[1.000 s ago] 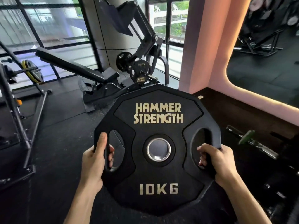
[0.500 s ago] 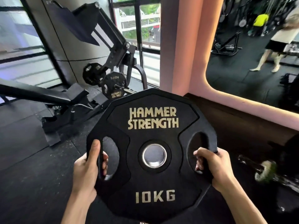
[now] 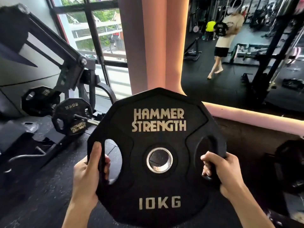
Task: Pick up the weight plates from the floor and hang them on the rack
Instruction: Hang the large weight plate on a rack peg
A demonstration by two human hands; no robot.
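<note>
Because a 10 kg plate is broad and heavy, you carry it by both grip slots, face up toward you and clear of the floor. Off to the left, a plate-loaded machine point(image 3: 49, 51) has a 20 kg plate point(image 3: 72, 116) hanging on its steel peg point(image 3: 85, 120), bare metal left outboard, probably room for another. Your left hand point(image 3: 88, 175) wraps the left handle, thumb along the rim, fingers curled through the slot. The Hammer Strength 10 kg plate point(image 3: 156, 155) sits between your hands, its steel-lined bore in plain sight for lining up on a peg. Your right hand point(image 3: 225, 173) clenches the right handle likewise. Beyond it a mirror point(image 3: 246, 63) reflects a walking person.
</note>
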